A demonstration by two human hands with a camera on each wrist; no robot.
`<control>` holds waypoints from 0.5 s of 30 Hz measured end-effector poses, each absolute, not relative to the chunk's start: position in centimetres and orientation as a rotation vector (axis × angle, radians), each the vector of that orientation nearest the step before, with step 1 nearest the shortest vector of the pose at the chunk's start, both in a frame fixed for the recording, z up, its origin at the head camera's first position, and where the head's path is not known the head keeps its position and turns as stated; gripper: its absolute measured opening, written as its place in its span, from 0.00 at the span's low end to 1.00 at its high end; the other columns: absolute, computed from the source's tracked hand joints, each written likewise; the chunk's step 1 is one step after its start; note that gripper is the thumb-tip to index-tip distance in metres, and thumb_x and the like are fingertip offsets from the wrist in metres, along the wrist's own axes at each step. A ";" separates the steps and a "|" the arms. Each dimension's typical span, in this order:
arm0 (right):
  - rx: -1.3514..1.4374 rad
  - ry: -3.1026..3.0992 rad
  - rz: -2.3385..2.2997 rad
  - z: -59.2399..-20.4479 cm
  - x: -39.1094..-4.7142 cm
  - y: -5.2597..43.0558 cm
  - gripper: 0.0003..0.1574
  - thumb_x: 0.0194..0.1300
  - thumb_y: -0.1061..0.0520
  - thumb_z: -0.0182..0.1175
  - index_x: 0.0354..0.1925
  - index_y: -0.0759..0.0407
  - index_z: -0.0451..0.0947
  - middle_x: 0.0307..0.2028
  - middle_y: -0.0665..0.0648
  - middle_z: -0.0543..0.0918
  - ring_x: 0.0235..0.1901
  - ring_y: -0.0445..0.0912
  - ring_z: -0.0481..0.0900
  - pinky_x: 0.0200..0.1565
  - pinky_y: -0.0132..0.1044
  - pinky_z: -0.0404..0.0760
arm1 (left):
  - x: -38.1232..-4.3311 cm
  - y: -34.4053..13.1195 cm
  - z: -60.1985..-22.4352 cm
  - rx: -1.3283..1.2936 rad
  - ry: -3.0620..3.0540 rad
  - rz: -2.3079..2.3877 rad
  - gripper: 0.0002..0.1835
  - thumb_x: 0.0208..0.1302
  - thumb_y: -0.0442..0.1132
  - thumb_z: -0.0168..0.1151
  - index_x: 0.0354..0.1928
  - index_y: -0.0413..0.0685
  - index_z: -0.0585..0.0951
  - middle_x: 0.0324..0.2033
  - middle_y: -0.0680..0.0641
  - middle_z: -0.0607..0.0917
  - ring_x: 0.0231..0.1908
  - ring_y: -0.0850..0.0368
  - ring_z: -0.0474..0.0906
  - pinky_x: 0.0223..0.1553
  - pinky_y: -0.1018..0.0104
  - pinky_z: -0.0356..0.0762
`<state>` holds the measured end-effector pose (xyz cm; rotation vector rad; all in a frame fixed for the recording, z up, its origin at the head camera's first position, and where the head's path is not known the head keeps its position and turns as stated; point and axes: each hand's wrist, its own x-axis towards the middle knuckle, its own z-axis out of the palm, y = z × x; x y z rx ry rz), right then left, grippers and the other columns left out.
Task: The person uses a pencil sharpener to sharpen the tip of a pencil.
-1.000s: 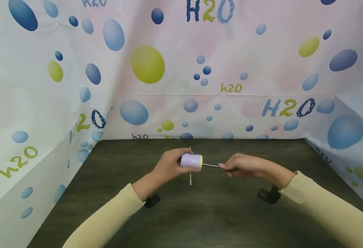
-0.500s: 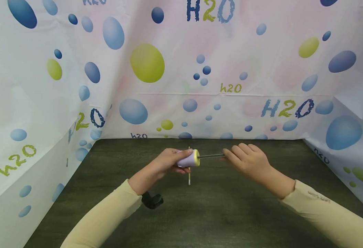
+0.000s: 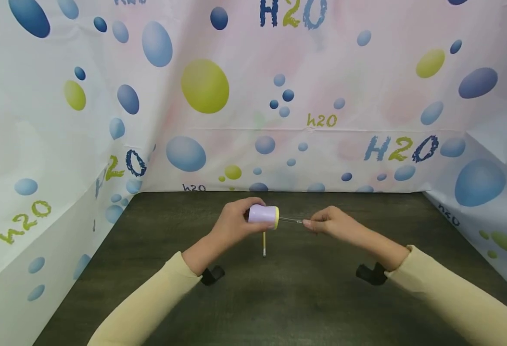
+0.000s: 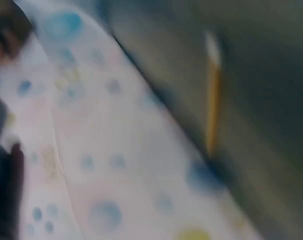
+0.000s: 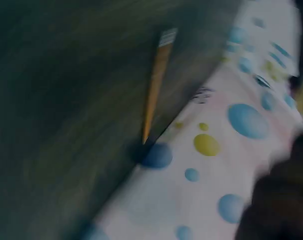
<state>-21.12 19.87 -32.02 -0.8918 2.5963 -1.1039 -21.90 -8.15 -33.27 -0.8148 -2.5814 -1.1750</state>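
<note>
My left hand [image 3: 229, 225] grips a small lavender cylinder [image 3: 261, 214] with a yellow rim, held sideways above the table, its rim facing right. From the rim end a thin metal rod [image 3: 290, 220] runs to my right hand [image 3: 335, 222], whose thumb and fingers pinch its outer end. How far the rod reaches inside the cylinder is hidden. Beneath the cylinder a yellow pencil [image 3: 264, 245] lies on the table. Both wrist views are blurred; the pencil [image 4: 213, 105] shows in the left one, and the same pencil [image 5: 156, 87] in the right one.
The dark wood-grain table [image 3: 305, 298] ends at a white backdrop [image 3: 253, 115] printed with blue and green bubbles, which also hangs along both sides. Black wrist devices [image 3: 212, 276] sit under the forearms.
My right hand rolls over palm-up and back while keeping the rod, dropping slightly from its raised position. The left hand also turns the cylinder and back. The pencil stays put.
</note>
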 end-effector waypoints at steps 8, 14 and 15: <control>-0.729 2.555 -1.064 -31.3 -22.0 19.8 0.23 0.80 0.47 0.52 0.41 0.60 0.87 0.21 0.50 0.78 0.20 0.35 0.63 0.26 0.34 0.66 | -22.6 -8.9 -33.4 -0.900 -2.406 -1.027 0.23 0.51 0.41 0.81 0.47 0.39 0.84 0.37 0.41 0.90 0.32 0.54 0.83 0.32 0.68 0.81; -1.279 3.270 -0.707 -32.5 -21.1 19.6 0.27 0.78 0.39 0.51 0.45 0.58 0.86 0.31 0.52 0.86 0.23 0.37 0.73 0.27 0.32 0.72 | -23.0 -8.5 -32.5 -0.573 -2.660 -1.309 0.20 0.59 0.46 0.76 0.50 0.43 0.85 0.40 0.40 0.89 0.35 0.53 0.82 0.34 0.65 0.80; -1.423 3.350 -0.635 -32.7 -21.2 19.6 0.30 0.79 0.38 0.48 0.43 0.58 0.86 0.29 0.51 0.85 0.23 0.38 0.73 0.25 0.32 0.71 | -23.0 -8.5 -32.4 -0.541 -2.695 -1.353 0.21 0.60 0.47 0.75 0.50 0.43 0.85 0.41 0.39 0.88 0.35 0.53 0.83 0.34 0.64 0.82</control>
